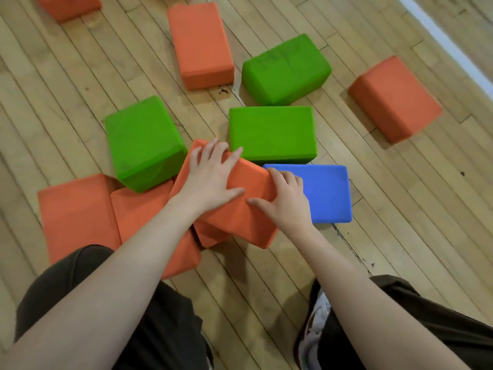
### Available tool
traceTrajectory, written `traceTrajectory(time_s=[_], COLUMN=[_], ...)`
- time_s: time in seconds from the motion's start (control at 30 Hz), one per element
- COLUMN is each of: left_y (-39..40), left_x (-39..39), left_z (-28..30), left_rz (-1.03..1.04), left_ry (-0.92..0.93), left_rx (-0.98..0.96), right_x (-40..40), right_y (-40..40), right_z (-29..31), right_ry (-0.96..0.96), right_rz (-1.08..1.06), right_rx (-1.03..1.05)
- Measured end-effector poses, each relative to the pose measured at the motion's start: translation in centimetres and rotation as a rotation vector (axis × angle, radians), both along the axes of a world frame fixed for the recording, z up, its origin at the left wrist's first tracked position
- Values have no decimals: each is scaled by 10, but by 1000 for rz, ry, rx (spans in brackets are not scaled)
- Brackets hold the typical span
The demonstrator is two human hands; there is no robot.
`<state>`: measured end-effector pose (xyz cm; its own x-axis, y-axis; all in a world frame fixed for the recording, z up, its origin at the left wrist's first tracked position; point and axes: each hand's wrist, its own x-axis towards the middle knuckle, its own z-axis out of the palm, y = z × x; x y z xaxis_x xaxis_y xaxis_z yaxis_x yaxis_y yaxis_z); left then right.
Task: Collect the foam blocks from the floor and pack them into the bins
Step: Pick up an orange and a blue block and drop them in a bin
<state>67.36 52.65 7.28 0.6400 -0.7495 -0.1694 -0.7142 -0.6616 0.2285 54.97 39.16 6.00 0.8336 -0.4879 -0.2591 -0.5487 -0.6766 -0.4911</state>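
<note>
Head view looks down on a wooden floor (346,263) strewn with foam blocks. Largest in sight are the person's forearms and dark-trousered knees at 6 o'clock, then the blocks themselves: three green ones, at 9 o'clock (144,142), centre (272,132) and 1 o'clock (285,69); a blue block (328,193) just right of centre; and orange ones at 12 o'clock (200,44), at 3 o'clock (394,100) and in a cluster at 8 o'clock (77,214).

Both hands sit on one tilted orange block (240,209) at the centre, which leans on other orange blocks beneath it. Its long axis runs from 11 o'clock to 5 o'clock. The left hand (210,177) lies across the far upper end, fingers spread and bent over the top edge; the right hand (285,198) holds the right side, fingers curled over the edge next to the blue block, thumb on the upper face. I judge a two-handed lift comes next (the hands bracket the block already).

No bin shows anywhere, so which way to carry it cannot be told. An orange block at 11 o'clock (69,6) is cut by the frame, and the blocks below the held one are mostly hidden.
</note>
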Motion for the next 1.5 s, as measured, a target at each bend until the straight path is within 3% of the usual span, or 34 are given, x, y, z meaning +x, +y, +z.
traceTrajectory(time_s=[0.17, 0.3, 0.4, 0.57, 0.73, 0.87, 1.03, 1.23, 1.5], left_y=[37, 47, 47, 33, 19, 7, -24, -15, -25], left_x=[-24, -29, -20, 12, 21, 5, -13, -16, -22], left_z=[5, 8, 19, 48, 49, 36, 22, 8, 13], left_rz=[43, 15, -49, -160, -219, 46, 352, 273, 282], left_ry=[-146, -125, -142, -131, -179, -233, -164, -239, -216], left_rx=[-142, -201, -203, -112, -112, -208, -110, -56, -117], right_x=[-14, -12, -9, 0, 4, 7, -14, -12, -7], right_y=[10, 5, 1, -6, -20, -24, -40, -52, -57], right_z=[9, 13, 21, 38, 46, 37, -9, -59, -80], right_ry=[-238, -45, -108, -343, -424, -458, -215, 213, 302], right_rz=[6, 17, 88, 135, 140, -28, -189, -158, -122], right_rx=[-74, 130, 205, 129, 74, 172, 150, -1, -63])
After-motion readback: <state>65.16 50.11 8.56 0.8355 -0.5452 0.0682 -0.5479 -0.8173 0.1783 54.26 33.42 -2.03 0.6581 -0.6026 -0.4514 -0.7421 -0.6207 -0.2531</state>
